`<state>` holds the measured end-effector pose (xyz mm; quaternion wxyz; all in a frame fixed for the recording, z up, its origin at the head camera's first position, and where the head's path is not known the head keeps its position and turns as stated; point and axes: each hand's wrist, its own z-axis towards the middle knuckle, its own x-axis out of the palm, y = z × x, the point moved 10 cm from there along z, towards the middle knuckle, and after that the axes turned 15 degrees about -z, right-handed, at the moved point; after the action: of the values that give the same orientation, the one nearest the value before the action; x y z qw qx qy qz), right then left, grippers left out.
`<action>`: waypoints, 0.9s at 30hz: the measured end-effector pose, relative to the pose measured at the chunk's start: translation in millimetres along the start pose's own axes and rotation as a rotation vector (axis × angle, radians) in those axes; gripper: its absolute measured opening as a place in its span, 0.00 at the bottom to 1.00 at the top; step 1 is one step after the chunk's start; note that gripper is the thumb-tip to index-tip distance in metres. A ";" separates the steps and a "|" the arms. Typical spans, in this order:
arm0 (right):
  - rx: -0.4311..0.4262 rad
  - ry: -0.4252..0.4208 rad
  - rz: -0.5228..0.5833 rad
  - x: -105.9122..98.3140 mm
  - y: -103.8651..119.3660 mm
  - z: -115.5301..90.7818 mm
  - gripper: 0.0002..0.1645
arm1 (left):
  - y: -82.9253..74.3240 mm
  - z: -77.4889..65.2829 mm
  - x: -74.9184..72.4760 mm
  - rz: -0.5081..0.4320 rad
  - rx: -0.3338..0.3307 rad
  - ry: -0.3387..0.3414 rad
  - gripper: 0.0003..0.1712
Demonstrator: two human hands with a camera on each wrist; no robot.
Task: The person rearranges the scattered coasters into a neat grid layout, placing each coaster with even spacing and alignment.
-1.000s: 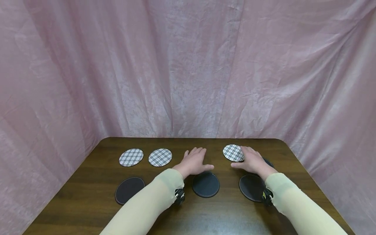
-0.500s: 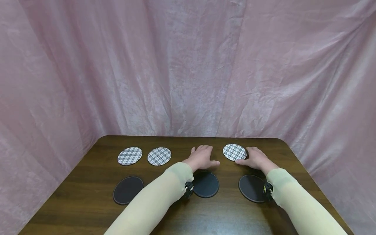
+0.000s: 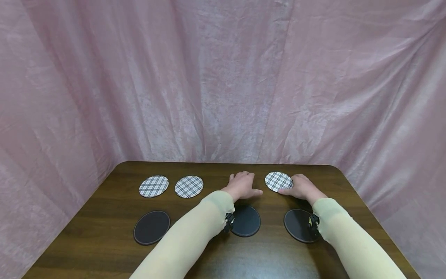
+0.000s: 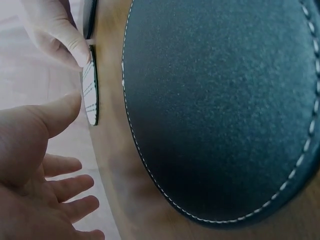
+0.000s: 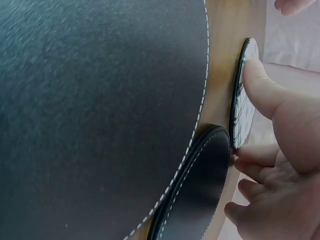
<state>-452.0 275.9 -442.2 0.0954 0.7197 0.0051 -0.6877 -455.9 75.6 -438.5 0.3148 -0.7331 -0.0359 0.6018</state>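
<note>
In the head view my right hand is at the right side of a white plaid round coaster lying face up near the table's back. Its thumb reaches over the coaster's near edge and the index finger is by the right edge; firm contact cannot be told. My left hand hovers to the left of this coaster, thumb out and fingers loosely extended, holding nothing. Below it sits a black stitched coaster; another black coaster is under my right wrist.
Two more plaid coasters lie at the back left, with a black coaster nearer me. The right wrist view shows a further dark coaster beside the plaid one. Pink curtains hang behind the brown table.
My left hand has moved right, toward the plaid coaster. My right hand has shifted slightly right, uncovering more of that coaster, and has stayed nearly still over the last half second.
</note>
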 end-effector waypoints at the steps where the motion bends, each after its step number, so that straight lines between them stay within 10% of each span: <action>1: -0.001 -0.004 0.003 0.2 -0.3 0.4 0.47 | 0.3 0.4 0.1 0.004 -0.002 0.000 0.46; 27: -0.057 0.054 0.006 9.1 34.3 4.9 0.46 | 17.8 15.1 4.5 -0.036 -0.068 -0.053 0.35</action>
<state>-451.6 240.4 -446.9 0.1177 0.7349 0.0250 -0.6674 -474.1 69.6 -452.5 0.2993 -0.7263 -0.0778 0.6139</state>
